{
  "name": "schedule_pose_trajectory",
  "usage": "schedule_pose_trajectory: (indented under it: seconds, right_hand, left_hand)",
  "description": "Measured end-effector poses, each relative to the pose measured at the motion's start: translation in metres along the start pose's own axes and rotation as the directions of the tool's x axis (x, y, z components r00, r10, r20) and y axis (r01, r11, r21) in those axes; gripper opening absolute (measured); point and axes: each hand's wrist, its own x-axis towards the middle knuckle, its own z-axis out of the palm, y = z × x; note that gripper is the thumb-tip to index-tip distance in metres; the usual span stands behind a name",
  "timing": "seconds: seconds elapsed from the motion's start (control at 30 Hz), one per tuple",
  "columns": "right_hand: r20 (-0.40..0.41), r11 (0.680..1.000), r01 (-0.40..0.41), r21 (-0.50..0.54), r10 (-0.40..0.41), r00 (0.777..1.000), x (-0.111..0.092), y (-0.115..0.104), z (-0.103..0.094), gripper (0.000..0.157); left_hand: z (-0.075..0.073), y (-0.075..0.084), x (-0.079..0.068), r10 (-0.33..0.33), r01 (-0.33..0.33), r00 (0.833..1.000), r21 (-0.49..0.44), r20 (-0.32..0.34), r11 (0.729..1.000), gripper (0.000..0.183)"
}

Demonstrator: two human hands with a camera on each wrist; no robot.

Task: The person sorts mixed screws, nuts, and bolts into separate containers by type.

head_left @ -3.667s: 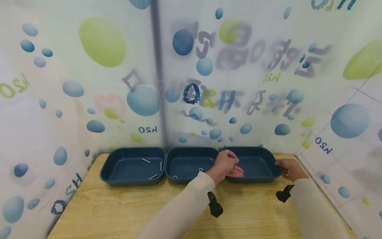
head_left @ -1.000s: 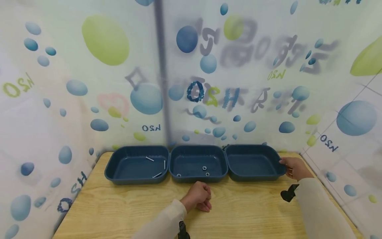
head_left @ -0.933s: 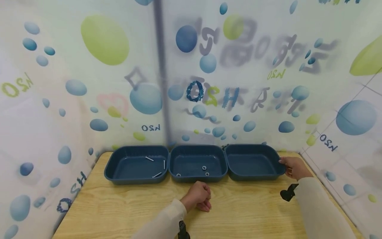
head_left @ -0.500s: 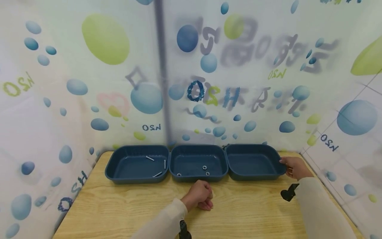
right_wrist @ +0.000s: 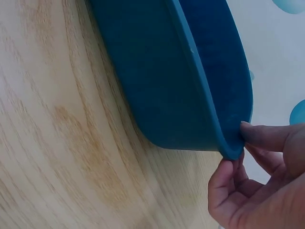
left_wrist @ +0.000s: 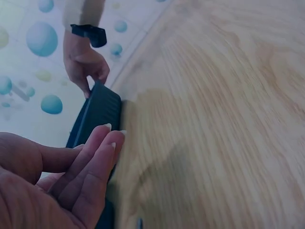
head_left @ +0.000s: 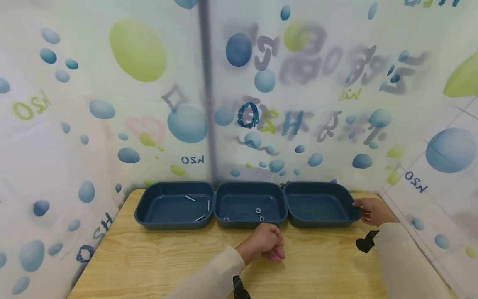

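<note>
Three dark blue trays stand in a row at the back of the wooden table [head_left: 149,257]. The left tray [head_left: 164,211] holds three small metal pins [head_left: 199,218]. Three small nuts [head_left: 258,210] lie in the middle tray [head_left: 240,203]. Nothing lies in the right tray [head_left: 321,205]. My right hand [head_left: 367,209] pinches that tray's right rim, thumb on top and fingers under it, as the right wrist view shows on the tray [right_wrist: 190,86] and right hand [right_wrist: 252,186]. My left hand [head_left: 274,250] hovers low in front of the middle tray, fingers fairly straight and holding nothing; the left wrist view shows the left hand [left_wrist: 90,167].
Printed sheets with blue and green blobs wall in the table on the back [head_left: 261,104], left and right. The table's front half is bare wood. Black wrist camera mounts [head_left: 366,242] sit on both sleeves.
My left hand has left the trays and come back to the table front. In the last second it shifted right and its curled fingers straightened. The right hand stays on the rim.
</note>
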Motion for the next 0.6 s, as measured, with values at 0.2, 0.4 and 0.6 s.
schedule_pose_trajectory:
  seconds: [0.2, 0.4, 0.6]
  right_hand:
    - [0.038, 1.000, -0.010, 0.005, 0.010, 0.999, 0.004, -0.003, -0.005, 0.048]
    - [0.088, 0.997, 0.029, -0.065, -0.023, 0.996, 0.005, -0.003, -0.007, 0.051]
    - [0.098, 0.995, 0.041, -0.087, -0.033, 0.995, 0.007, -0.003, -0.006, 0.053]
  left_hand:
    - [0.005, 0.023, 0.006, -0.004, 0.004, 1.000, -0.028, 0.015, 1.000, 0.003]
    - [0.010, 0.051, 0.014, -0.035, 0.037, 0.999, -0.073, 0.034, 0.997, 0.003]
    - [0.010, 0.070, 0.031, -0.056, 0.057, 0.998, -0.143, 0.006, 0.988, 0.003]
